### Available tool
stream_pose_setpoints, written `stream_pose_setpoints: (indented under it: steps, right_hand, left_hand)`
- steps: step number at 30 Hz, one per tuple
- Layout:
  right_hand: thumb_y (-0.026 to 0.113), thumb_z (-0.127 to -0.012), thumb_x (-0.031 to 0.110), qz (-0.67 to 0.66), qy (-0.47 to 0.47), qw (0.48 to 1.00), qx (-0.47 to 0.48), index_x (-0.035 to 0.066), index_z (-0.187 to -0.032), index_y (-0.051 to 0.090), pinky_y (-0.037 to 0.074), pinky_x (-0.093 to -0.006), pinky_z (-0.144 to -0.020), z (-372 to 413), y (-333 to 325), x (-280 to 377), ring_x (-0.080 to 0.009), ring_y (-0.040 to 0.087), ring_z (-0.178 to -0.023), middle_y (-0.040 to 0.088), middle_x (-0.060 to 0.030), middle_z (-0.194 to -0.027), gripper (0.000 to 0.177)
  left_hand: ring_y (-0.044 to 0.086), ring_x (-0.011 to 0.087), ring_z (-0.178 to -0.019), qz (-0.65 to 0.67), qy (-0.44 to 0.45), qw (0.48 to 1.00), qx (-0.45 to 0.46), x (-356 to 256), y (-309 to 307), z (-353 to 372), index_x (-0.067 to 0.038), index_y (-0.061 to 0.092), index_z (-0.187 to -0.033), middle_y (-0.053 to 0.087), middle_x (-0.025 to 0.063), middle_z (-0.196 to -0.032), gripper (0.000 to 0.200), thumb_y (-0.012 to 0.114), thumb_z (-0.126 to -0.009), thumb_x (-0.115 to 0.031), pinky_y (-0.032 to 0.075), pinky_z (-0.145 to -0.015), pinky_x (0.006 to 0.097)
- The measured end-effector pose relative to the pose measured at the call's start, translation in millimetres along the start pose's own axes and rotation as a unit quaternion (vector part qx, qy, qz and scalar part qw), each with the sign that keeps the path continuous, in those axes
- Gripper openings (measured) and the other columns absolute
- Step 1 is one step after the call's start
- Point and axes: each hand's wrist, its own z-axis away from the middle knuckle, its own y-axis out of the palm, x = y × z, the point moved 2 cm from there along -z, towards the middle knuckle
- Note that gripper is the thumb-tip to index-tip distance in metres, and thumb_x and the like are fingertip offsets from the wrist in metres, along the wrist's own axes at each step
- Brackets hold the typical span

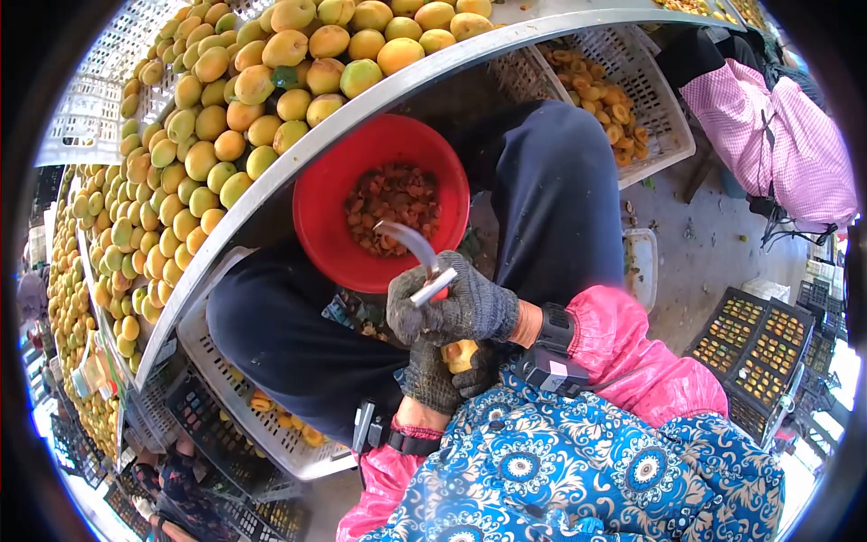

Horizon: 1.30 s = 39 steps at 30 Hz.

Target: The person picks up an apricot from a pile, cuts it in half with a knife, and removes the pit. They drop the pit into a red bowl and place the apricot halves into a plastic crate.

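My right hand point(465, 303), in a dark grey knitted glove, is closed around a small curved knife point(414, 242). Its hooked blade points up and left, and a bit of red handle shows by a metal bar. Just below, my gloved left hand point(432, 378) grips a yellow apricot point(461, 356), partly hidden by the fingers; a pale patch shows on it. The two hands touch or nearly touch. Beyond the knife, between my knees, stands a red basin point(312, 212) holding brownish-orange bits that look like apricot pits.
Whole apricots point(212, 122) cover a metal-edged table point(239, 217) ahead and left. White crates point(668, 144) with apricot halves point(601, 99) stand under the table and beside my left leg point(298, 334). Black crates point(754, 334) stand at right, near a person in pink checks point(768, 135). Another person's arm shows lower left.
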Motion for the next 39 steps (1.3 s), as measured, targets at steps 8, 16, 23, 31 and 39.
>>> stream_pose_setpoints:
  steps: [8, 16, 23, 31, 39]
  right_hand:
    - [0.072, -0.08, 0.019, 0.073, -0.026, 0.996, -0.033, 0.002, -0.084, 0.065, 0.049, -0.0255, -0.066, 5, 9, 15, -0.0112, 0.059, -0.065, 0.065, -0.0043, -0.072, 0.019]
    - [0.07, -0.083, 0.032, 0.131, -0.054, 0.989, 0.035, 0.003, -0.085, 0.063, 0.048, -0.0265, -0.06, 8, 4, -2, -0.0119, 0.059, -0.064, 0.066, -0.0043, -0.076, 0.03]
    - [0.067, -0.086, 0.022, -0.019, 0.058, 0.994, -0.094, 0.004, -0.083, 0.065, 0.043, -0.0203, -0.055, 2, -1, -8, -0.0059, 0.054, -0.062, 0.062, 0.0, -0.071, 0.018]
    - [0.065, -0.088, 0.023, -0.079, 0.182, 0.963, -0.18, 0.006, -0.09, 0.065, 0.041, -0.0187, -0.048, 0, -3, -14, -0.0051, 0.052, -0.057, 0.062, 0.0005, -0.074, 0.018]
    - [0.066, -0.088, 0.023, -0.188, 0.215, 0.921, -0.263, 0.009, -0.085, 0.062, 0.03, -0.0223, -0.033, 0, -9, -21, -0.0075, 0.044, -0.04, 0.056, 0.0017, -0.063, 0.014]
  left_hand:
    - [0.048, 0.022, -0.119, 0.032, 0.048, 0.993, -0.107, -3, 4, 7, -0.009, 0.039, -0.135, 0.047, 0.0106, -0.132, 0.046, 0.039, -0.099, -0.038, 0.042, -0.098, 0.0343]
    - [0.044, 0.0185, -0.123, -0.334, 0.16, 0.882, -0.291, -2, -53, 15, -0.011, 0.03, -0.141, 0.039, 0.0087, -0.139, 0.046, 0.037, -0.101, -0.032, 0.041, -0.1, 0.033]
    - [0.057, 0.0249, -0.106, -0.101, 0.022, 0.994, 0.039, -11, 4, 13, -0.007, 0.049, -0.127, 0.058, 0.0104, -0.118, 0.04, 0.039, -0.098, -0.033, 0.049, -0.089, 0.0359]
    - [0.063, 0.0263, -0.073, -0.335, 0.166, 0.894, -0.246, 5, 38, 22, -0.007, 0.057, -0.104, 0.064, 0.0112, -0.094, 0.034, 0.053, -0.088, -0.036, 0.052, -0.063, 0.0323]
    - [0.063, 0.0234, -0.087, -0.737, 0.295, 0.567, -0.218, -6, 52, 21, 0.0, 0.056, -0.116, 0.064, 0.0113, -0.097, 0.046, 0.061, -0.074, -0.017, 0.05, -0.074, 0.0345]
